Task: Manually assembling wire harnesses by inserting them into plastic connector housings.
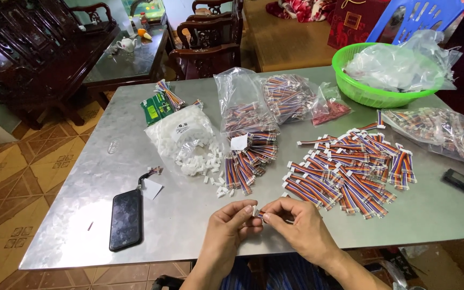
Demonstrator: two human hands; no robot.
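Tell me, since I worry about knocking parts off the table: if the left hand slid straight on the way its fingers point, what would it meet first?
The left hand points right, toward the right hand. It would probably meet the small white connector pinched between both hands first, then the right hand's fingers, not the loose parts further up the table.

Bare table ahead; cable pile blocks right, phone left.

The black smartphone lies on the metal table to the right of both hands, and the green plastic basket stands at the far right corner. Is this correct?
Not quite. The head view shows the black smartphone on the metal table to the left of both hands, beyond the left hand; the right hand is farther away. The green plastic basket does stand at the far right corner.
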